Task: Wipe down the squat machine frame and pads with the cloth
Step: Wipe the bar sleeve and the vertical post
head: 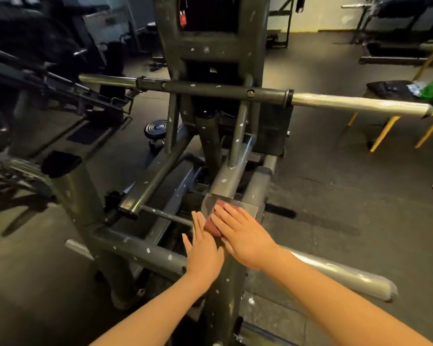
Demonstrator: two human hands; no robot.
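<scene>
The dark grey, paint-chipped steel squat machine frame [145, 250] fills the middle. Its central beam runs lengthwise away from the person toward the tall upright, and 1 long chrome-ended crossbar [210, 89] lies left to right across it. The left hand [203, 248] lies flat against the near end of that beam, fingers straight and together, pointing away, holding nothing. Just right of its fingers, the folded reddish-brown cloth [211, 224] rests on the beam at a bare grey metal plate [246, 209], its long axis along the beam. The right hand [240, 233] presses palm-down on the cloth, its straight fingers angled away and leftward. At far right stands a yellow-legged stool [385, 131].
</scene>
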